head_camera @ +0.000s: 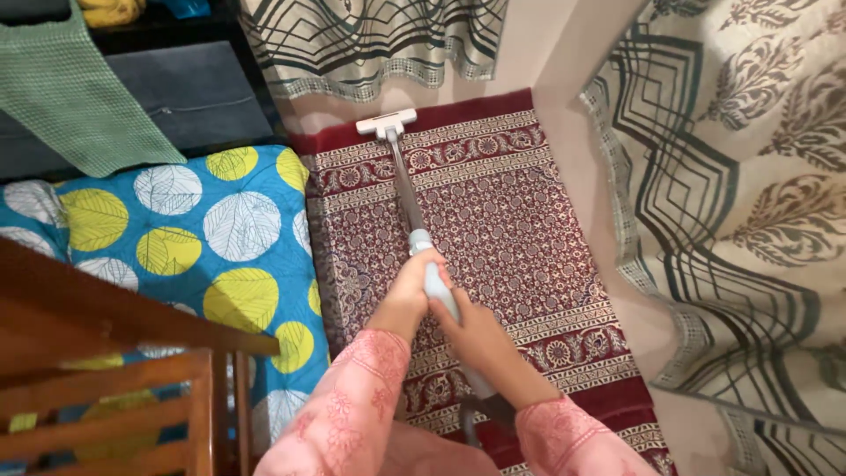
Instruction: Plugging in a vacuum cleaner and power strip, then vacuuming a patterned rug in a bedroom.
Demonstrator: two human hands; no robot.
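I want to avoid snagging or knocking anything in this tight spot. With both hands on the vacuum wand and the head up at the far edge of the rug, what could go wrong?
1. The floor head sits right under the curtain hem; suction might pull the fabric in.
2. The right-hand curtain drapes close beside the patterned rug, so a sideways sweep could catch it.
3. Both hands, left hand and right hand, grip the wand near the leaf-print mattress; a sideways swing may bump it.

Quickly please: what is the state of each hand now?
Left hand: closed on the vacuum wand.
Right hand: closed on the same wand, lower down.
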